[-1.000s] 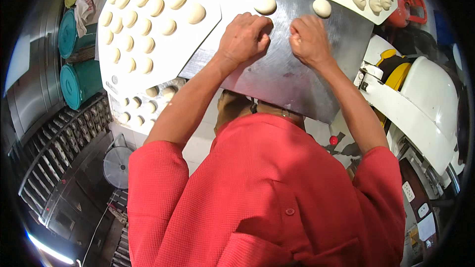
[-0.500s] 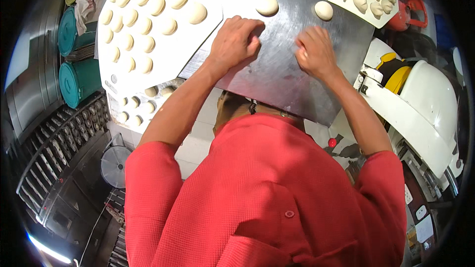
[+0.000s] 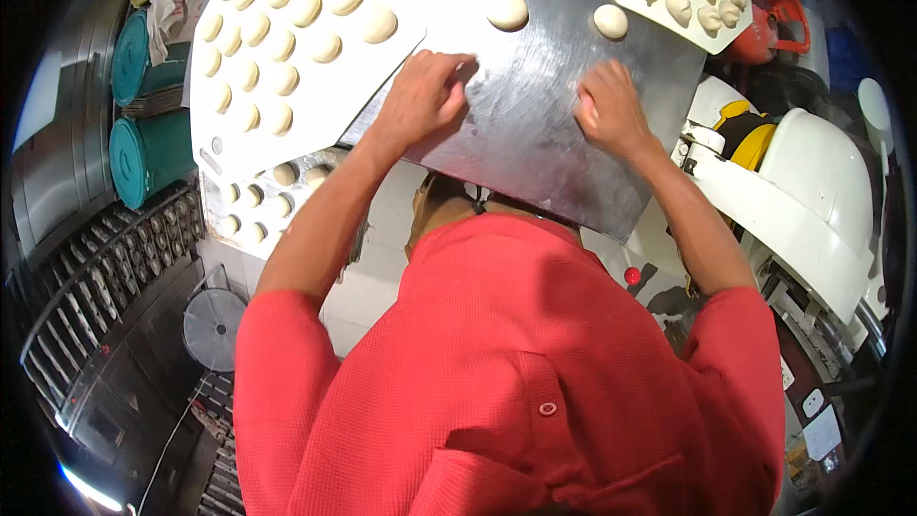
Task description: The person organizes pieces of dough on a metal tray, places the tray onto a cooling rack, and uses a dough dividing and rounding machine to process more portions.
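My left hand (image 3: 425, 96) lies palm down, fingers curled, on the steel worktop (image 3: 535, 134), close to the edge of a white board (image 3: 382, 76). My right hand (image 3: 609, 110) is cupped palm down on the same worktop, further right. Whatever sits under either palm is hidden. Two round dough balls lie just beyond the hands: one (image 3: 506, 10) past the left hand, the other (image 3: 611, 21) past the right. The white board carries rows of round dough pieces (image 3: 287, 38).
A second white board (image 3: 731, 33) with several shaped dough pieces sits at the top right. A lower tray of dough (image 3: 258, 201) shows under the left board. Teal drums (image 3: 143, 143) stand at left, a white machine (image 3: 812, 191) at right, dark baking moulds (image 3: 105, 268) lower left.
Both hands, close together a second ago, have spread apart on the worktop: the left one toward the left board, the right one out to the right.
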Motion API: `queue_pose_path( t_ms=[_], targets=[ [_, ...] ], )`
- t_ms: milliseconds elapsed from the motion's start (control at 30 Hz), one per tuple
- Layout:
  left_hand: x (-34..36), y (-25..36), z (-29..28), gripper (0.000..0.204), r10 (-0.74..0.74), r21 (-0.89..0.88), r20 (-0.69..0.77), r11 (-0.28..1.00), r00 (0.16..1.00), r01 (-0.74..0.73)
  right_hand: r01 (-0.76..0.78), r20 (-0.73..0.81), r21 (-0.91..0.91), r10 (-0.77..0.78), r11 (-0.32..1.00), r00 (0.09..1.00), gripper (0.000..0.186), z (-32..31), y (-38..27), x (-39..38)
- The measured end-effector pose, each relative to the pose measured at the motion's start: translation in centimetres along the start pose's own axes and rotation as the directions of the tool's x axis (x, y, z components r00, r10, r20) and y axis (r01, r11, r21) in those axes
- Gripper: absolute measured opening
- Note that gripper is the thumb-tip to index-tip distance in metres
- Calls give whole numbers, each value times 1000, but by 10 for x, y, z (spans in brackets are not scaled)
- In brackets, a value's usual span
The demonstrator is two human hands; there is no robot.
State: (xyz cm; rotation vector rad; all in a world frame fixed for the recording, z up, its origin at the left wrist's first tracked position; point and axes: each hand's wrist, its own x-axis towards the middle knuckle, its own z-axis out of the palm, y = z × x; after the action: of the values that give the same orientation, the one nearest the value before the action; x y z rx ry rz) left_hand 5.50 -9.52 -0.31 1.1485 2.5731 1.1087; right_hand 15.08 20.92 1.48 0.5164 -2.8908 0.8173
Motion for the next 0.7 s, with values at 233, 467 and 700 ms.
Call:
queue_pose_path(
  t_ms=[233, 467, 700],
  targets=[
    [44, 28, 41, 35, 25, 46, -157, 999, 987, -18, 18, -191, -5, -19, 1000, 981, 11, 34, -16, 53],
    [-33, 31, 16, 40, -70, -159, -53, 985, 996, 60, 49, -107, 73, -41, 996, 993, 9, 12, -18, -38],
    [15, 23, 18, 41, -70, 53, -156, 995, 985, 79, -132, -206, -42, 120, 990, 971, 12, 31, -26, 23]
  ],
)
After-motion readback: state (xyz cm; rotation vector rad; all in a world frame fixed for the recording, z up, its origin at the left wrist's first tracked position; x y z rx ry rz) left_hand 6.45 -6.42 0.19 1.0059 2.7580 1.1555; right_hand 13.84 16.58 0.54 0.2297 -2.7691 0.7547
